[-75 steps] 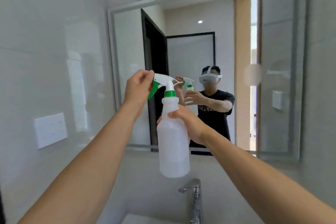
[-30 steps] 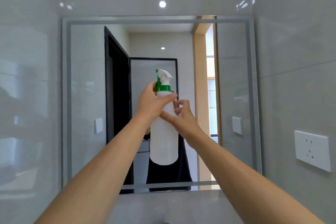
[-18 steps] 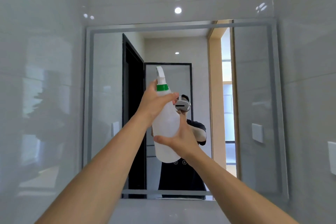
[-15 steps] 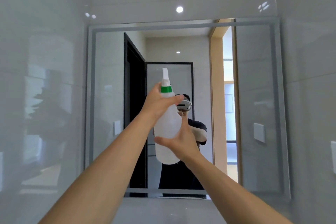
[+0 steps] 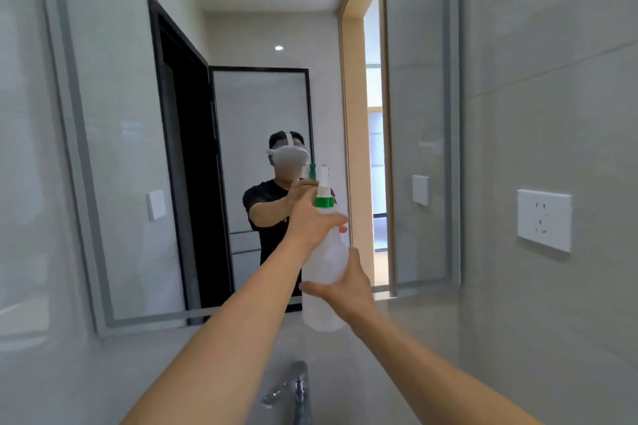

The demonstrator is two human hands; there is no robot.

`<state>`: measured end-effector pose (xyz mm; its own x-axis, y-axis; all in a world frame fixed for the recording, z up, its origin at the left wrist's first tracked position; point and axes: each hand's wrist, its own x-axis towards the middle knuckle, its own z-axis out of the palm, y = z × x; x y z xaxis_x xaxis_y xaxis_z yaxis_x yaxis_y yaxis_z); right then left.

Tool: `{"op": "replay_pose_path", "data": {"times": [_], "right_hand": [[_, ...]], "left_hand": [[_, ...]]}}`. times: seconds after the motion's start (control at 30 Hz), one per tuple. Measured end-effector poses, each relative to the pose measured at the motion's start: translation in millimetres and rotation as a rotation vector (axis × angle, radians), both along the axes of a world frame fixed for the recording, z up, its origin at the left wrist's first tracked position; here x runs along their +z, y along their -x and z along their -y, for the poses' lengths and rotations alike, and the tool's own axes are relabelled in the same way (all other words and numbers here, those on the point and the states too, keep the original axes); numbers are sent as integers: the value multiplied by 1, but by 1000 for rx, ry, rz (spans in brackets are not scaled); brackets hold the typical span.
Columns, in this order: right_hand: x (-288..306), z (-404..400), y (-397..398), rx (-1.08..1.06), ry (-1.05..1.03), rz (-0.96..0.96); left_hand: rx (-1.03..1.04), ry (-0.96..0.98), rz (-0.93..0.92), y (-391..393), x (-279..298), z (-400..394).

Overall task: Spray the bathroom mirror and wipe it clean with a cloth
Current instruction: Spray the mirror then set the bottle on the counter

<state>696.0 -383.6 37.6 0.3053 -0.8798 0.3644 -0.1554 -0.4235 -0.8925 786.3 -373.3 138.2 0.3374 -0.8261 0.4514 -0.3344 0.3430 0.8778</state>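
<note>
Both arms out ahead of me, toward the bathroom mirror (image 5: 114, 134). My left hand (image 5: 312, 221) wraps the neck of the spray bottle (image 5: 326, 262), just under the green collar, fingers curled round to the far side. My right hand (image 5: 345, 283) cups the lower body of the bottle, thumb across its near face, palm on the right side. Bottle is white, translucent, roughly upright and tilted a little left at the base, nozzle facing the glass. It sits in front of the mirror's lower middle, not touching it. In the reflection I see a person in a black shirt holding the same bottle. Chrome tap (image 5: 293, 390) below, at the frame's bottom edge. White wall socket (image 5: 543, 219) on the tiles to the right of the mirror
</note>
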Motion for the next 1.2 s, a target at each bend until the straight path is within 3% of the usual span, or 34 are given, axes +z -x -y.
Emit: {"op": "replay_pose_path", "data": {"times": [0.17,0.4,0.6,0.87,1.2], "right_hand": [[-38,4,49,-89,-132,75],[-102,4,122,-263,-342,-44],[-130,-4,164,-313,-422,-94],[-136,-7,163,-304,-422,-88],[-129,-14,113,-191,-374,-149]], "left_hand": [[-131,-113,7,50,-38,24],[-151,-265,66,124,-115,52],[-165,-292,-31,164,-157,60],[-125,-254,-21,168,-162,51],[-45,-262,0,111,-149,26]]}}
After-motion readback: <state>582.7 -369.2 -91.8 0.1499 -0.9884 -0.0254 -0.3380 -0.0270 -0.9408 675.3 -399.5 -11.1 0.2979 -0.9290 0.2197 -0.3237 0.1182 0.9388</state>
